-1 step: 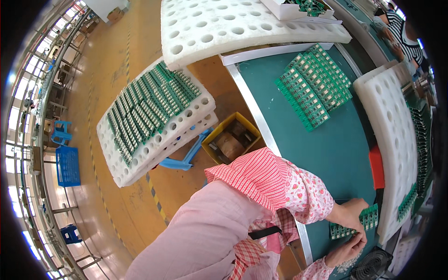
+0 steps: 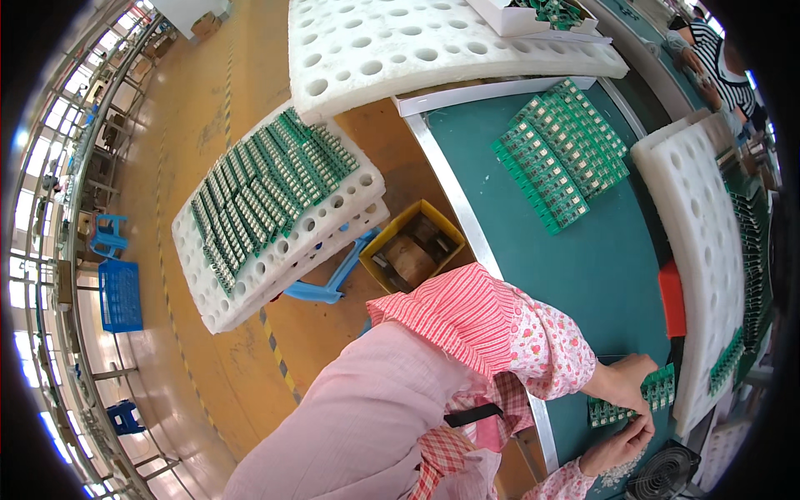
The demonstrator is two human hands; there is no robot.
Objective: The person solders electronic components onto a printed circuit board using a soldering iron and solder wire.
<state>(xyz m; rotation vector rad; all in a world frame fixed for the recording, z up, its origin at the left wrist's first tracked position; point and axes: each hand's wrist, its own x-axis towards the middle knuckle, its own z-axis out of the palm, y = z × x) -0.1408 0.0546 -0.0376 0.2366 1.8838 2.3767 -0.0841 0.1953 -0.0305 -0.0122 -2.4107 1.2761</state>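
Head view shows my left hand point(image 2: 621, 379) and my right hand point(image 2: 617, 448) close together at the near end of the green table point(image 2: 617, 258). Between them is a small green circuit board panel point(image 2: 631, 400); my left fingers are closed on its upper edge and my right fingers pinch its lower edge. It lies low over the table, just beside the long white foam tray point(image 2: 708, 250). Far up the table is a larger group of green boards point(image 2: 562, 150). A small black fan point(image 2: 662, 477) is near my right hand
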